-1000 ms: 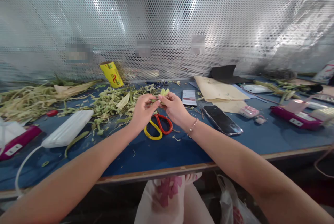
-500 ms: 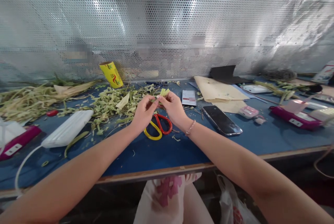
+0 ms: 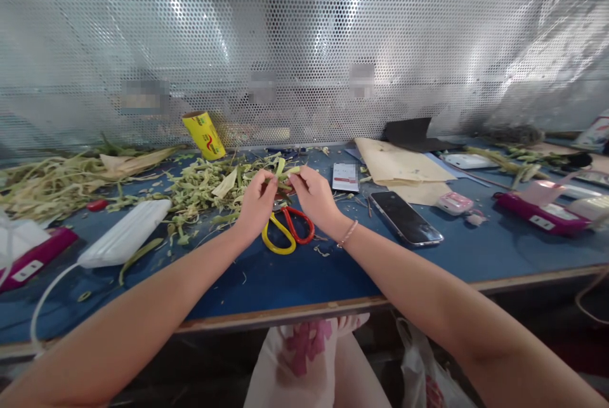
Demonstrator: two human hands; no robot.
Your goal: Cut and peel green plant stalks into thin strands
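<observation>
My left hand [image 3: 258, 200] and my right hand [image 3: 314, 194] are both closed, pinching a pale green leaf strip [image 3: 284, 173] between them above the table. The strip is folded or twisted where the fingers meet it, and its exact shape is partly hidden. Beneath the hands lie scissors [image 3: 280, 245] with one yellow and one red handle loop; their blades are mostly covered. Just left of my left hand spreads a heap of small knotted green leaf pieces [image 3: 195, 189]. Farther left is a pile of long dry leaf strips [image 3: 52, 183].
A yellow tube [image 3: 204, 135] leans near the perforated metal screen [image 3: 304, 46] behind the blue table [image 3: 304, 284]. A phone [image 3: 404, 217], a small card-like screen [image 3: 345, 177] and brown paper [image 3: 399, 164] lie to the right. At left are a white power bank-like block [image 3: 124, 233] and a magenta box [image 3: 42, 259].
My hands have drawn slightly apart, and more of the green leaf strip shows between them. The scissors and the other things on the table stay in place.
</observation>
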